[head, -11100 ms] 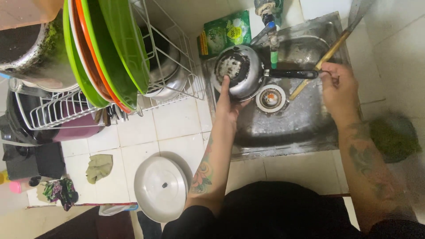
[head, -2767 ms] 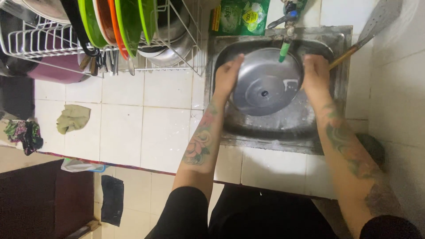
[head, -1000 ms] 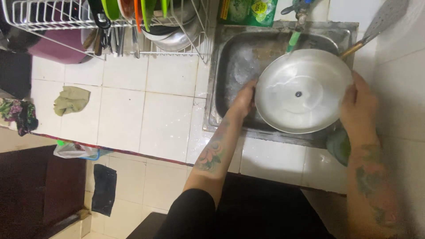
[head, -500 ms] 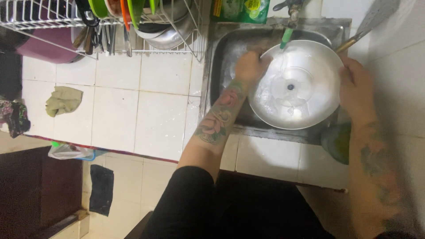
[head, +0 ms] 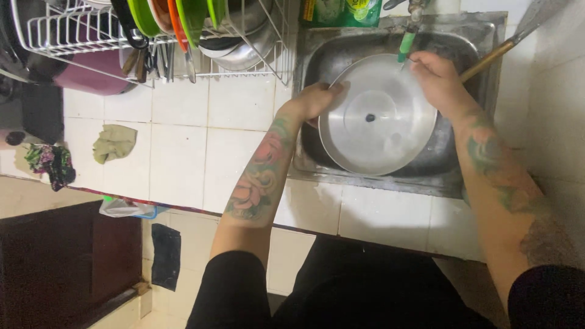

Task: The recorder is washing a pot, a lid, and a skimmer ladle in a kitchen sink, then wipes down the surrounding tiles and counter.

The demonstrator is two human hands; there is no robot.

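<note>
Pan lid (head: 378,116), round and silvery with a small dark knob at its centre, sits tilted over the steel sink (head: 487,52), covering most of the basin. The left hand (head: 314,100) is clamped on the lid's left rim, fingers curled over the edge nearest the counter. The right hand (head: 436,76) is closed on the lid's upper right rim, close under the tap (head: 408,36), whose green spout points down at the lid (whether water is running is too hard to tell). The two hands are apart, one on each side of the lid.

A wooden handle (head: 487,58) slants from behind the right hand toward the sink's far right corner. At the sink's back edge stands a green packet (head: 341,12).

On the white tiled counter (head: 177,146), along its far edge, is a white wire dish rack (head: 152,42) holding green and orange plates (head: 177,15), a metal bowl (head: 244,45) and some cutlery. A dark purple pot (head: 91,76) sits under the rack's left end. A crumpled pale green cloth (head: 114,142) lies near the counter's left edge, with a multicoloured rag (head: 52,164) further left.
</note>
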